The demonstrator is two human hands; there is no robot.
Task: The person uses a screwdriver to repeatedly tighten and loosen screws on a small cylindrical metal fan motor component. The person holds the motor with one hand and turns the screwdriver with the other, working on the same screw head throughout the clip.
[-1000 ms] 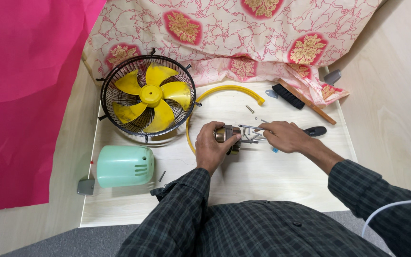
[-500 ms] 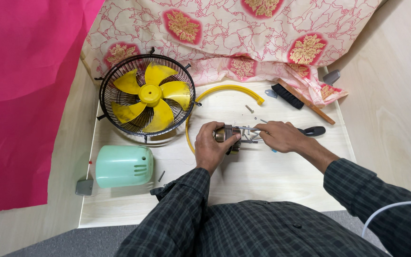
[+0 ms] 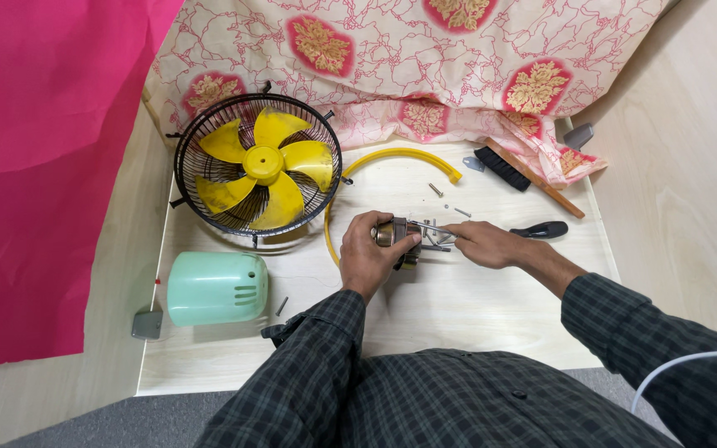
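The fan motor (image 3: 400, 235), at the worktop's (image 3: 458, 315) centre, is being gripped by the left hand (image 3: 368, 255) while the right hand (image 3: 483, 245) is pinching a thin rod (image 3: 435, 226) against it, seemingly mid-disassembly, calling for steady alignment.

Pale wood-grain tabletop (image 3: 475, 307), matt and smooth. At centre, bare metal motor (image 3: 398, 234), dull brass and steel sheen. Upper left: black wire fan guard (image 3: 209, 133), yellow blades (image 3: 263, 166) of glossy plastic. Lower left: mint-green plastic housing (image 3: 216, 287), satin smooth. Across the top, printed cotton-like cloth (image 3: 425, 58); far left, plain pink fabric (image 3: 35, 166). At the bottom, woven checked sleeves (image 3: 309, 365).
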